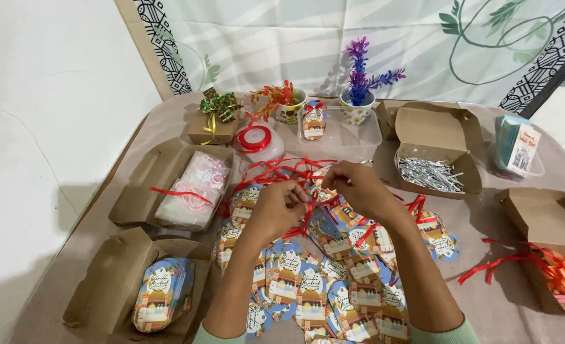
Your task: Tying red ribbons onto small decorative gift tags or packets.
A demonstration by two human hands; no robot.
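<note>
Colourful dome-shaped paper tags (333, 280) spread over tabletop centre, blue-orange-cream. Stack of same tags (161, 299) in open brown box (98, 286), front left. Open brown box with silver twist ties (438, 146), back right. Small closed brown box with green bow (212, 124), back left. Card pack (518, 146), far right.

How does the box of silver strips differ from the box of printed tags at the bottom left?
The box of silver strips sits far right of both hands, lid upright; the box of printed tags lies near left, flap spread flat. One holds loose shreds, the other a neat stack. Both are open brown cardboard.
</note>
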